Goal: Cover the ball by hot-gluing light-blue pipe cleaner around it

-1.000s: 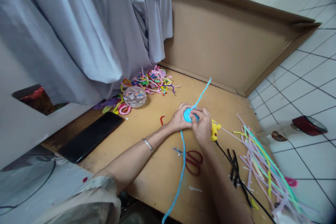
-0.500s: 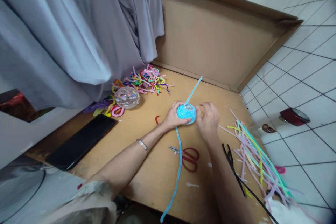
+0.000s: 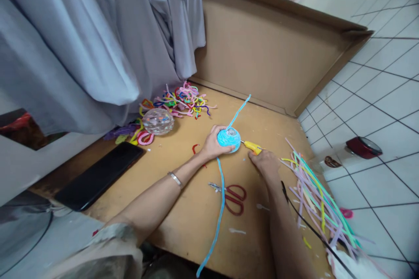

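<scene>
My left hand (image 3: 212,146) grips a ball wound in light-blue pipe cleaner (image 3: 228,137) on the wooden board (image 3: 183,192). One loose blue end (image 3: 240,109) runs away from me and a long tail (image 3: 216,222) trails toward the board's near edge. My right hand (image 3: 266,162) holds a yellow glue gun (image 3: 252,146), whose nozzle points at the ball's right side. The gun's black cord (image 3: 304,222) runs back along my right forearm.
Red-handled scissors (image 3: 233,193) lie just below the hands. A clear faceted ball (image 3: 158,121) and a heap of coloured pipe-cleaner scraps (image 3: 183,99) sit at the left, a black phone (image 3: 100,175) nearer. Long pastel pipe cleaners (image 3: 319,202) lie at the right. Grey cloth (image 3: 98,39) hangs above.
My right hand left the blue ball, moved right, and picked up the yellow glue gun, which now points at the ball. My left hand kept hold of the ball.
</scene>
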Action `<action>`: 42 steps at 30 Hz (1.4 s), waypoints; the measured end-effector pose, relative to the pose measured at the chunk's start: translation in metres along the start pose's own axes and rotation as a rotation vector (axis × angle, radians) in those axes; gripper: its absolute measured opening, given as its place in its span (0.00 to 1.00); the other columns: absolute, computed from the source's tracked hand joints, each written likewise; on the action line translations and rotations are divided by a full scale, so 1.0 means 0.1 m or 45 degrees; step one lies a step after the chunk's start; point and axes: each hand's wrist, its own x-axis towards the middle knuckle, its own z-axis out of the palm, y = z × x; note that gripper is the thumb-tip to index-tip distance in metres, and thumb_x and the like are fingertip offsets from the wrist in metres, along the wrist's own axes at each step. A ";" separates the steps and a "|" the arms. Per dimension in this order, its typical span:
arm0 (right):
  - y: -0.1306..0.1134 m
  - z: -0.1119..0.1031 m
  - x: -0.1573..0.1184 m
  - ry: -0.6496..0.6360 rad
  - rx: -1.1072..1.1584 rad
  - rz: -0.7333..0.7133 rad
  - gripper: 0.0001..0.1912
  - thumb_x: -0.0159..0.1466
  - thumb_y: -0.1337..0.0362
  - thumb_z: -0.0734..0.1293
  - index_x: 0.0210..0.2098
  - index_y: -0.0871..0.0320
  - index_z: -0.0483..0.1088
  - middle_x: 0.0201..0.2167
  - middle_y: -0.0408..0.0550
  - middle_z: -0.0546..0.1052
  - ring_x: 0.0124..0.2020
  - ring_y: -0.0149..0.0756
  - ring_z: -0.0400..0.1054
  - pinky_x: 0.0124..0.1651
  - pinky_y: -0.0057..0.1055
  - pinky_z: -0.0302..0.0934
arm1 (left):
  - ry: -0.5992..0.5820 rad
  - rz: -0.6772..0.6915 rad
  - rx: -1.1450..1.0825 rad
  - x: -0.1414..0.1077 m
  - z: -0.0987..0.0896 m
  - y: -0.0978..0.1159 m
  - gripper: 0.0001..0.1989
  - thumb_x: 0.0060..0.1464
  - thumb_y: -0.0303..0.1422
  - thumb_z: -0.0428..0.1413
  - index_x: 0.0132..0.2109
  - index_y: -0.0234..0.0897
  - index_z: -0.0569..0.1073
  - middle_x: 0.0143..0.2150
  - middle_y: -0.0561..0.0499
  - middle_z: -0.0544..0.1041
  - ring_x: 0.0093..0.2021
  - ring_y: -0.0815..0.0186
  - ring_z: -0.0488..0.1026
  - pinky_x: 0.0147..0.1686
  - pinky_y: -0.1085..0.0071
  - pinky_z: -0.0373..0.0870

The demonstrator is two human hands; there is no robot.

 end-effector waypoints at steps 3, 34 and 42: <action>-0.01 0.04 0.00 0.081 0.140 0.051 0.28 0.60 0.49 0.59 0.45 0.65 0.74 0.43 0.65 0.77 0.45 0.51 0.73 0.42 0.37 0.65 | -0.002 -0.009 -0.006 0.00 0.00 -0.01 0.33 0.33 0.36 0.68 0.49 0.37 0.67 0.47 0.47 0.69 0.49 0.59 0.70 0.52 0.61 0.67; 0.03 -0.61 -0.25 0.570 0.309 -0.261 0.24 0.56 0.50 0.62 0.44 0.61 0.70 0.32 0.55 0.77 0.34 0.47 0.69 0.31 0.32 0.52 | -0.147 0.061 -0.104 -0.02 0.05 0.00 0.34 0.32 0.37 0.68 0.49 0.38 0.67 0.50 0.45 0.69 0.52 0.56 0.68 0.56 0.56 0.64; -0.02 -0.58 -0.31 0.544 0.195 -0.287 0.23 0.59 0.51 0.61 0.46 0.61 0.68 0.30 0.53 0.76 0.33 0.45 0.69 0.29 0.31 0.48 | -0.158 0.064 -0.067 -0.04 0.06 0.00 0.36 0.30 0.36 0.69 0.50 0.39 0.68 0.50 0.46 0.69 0.52 0.56 0.69 0.56 0.57 0.65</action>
